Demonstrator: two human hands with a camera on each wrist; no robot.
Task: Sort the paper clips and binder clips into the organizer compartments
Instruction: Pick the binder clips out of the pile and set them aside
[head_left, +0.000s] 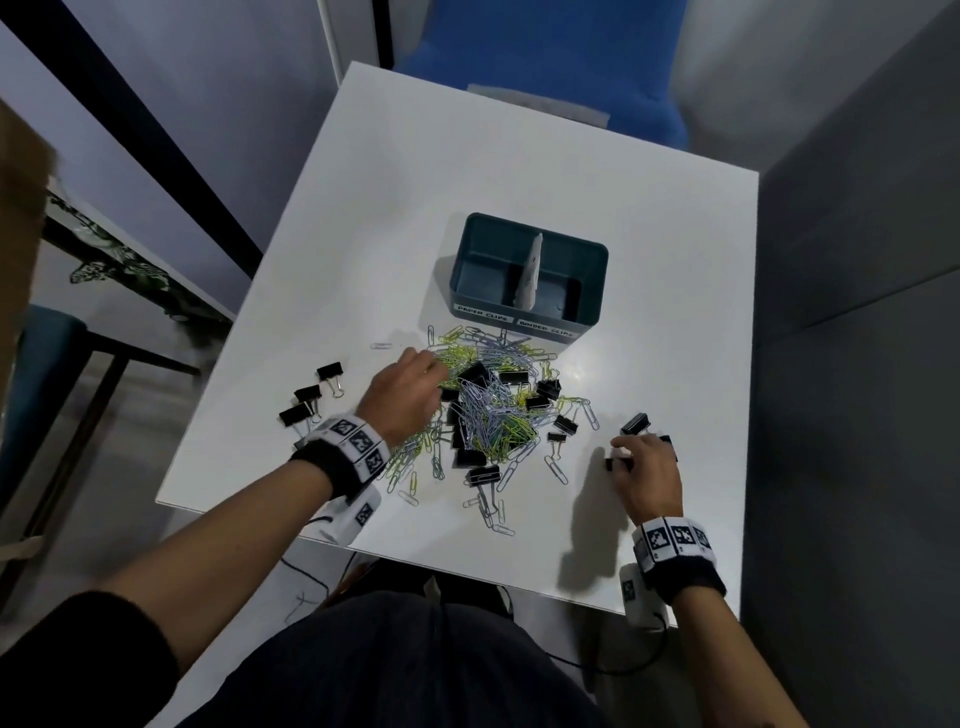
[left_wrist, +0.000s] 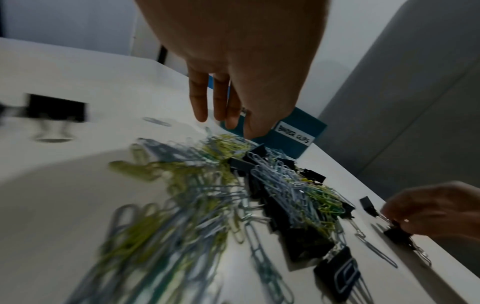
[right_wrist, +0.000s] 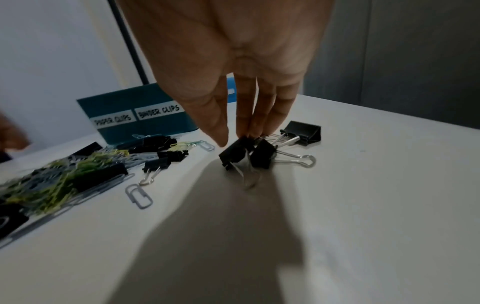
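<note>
A teal organizer (head_left: 582, 270) with a white divider carries the labels PAPER CLIPS and BINDER CLIPS (right_wrist: 159, 112). In front of it lies a mixed pile (head_left: 493, 415) of green and pale blue paper clips and black binder clips. My left hand (head_left: 436, 371) reaches into the pile's left side; its fingers (left_wrist: 198, 107) hang straight over the green paper clips (left_wrist: 228, 142), and only the thumb tip touches them. Right of the pile, my right hand (right_wrist: 236, 137) pinches a small black binder clip (right_wrist: 233, 154), which is tilted beside a second one (right_wrist: 263, 156).
Three binder clips (head_left: 311, 397) lie apart left of the pile, and a larger one (right_wrist: 302, 131) sits just beyond my right hand. The white table (head_left: 649, 234) ends close to my body. A blue chair (head_left: 545, 62) stands behind it and a grey partition (head_left: 857, 260) to the right.
</note>
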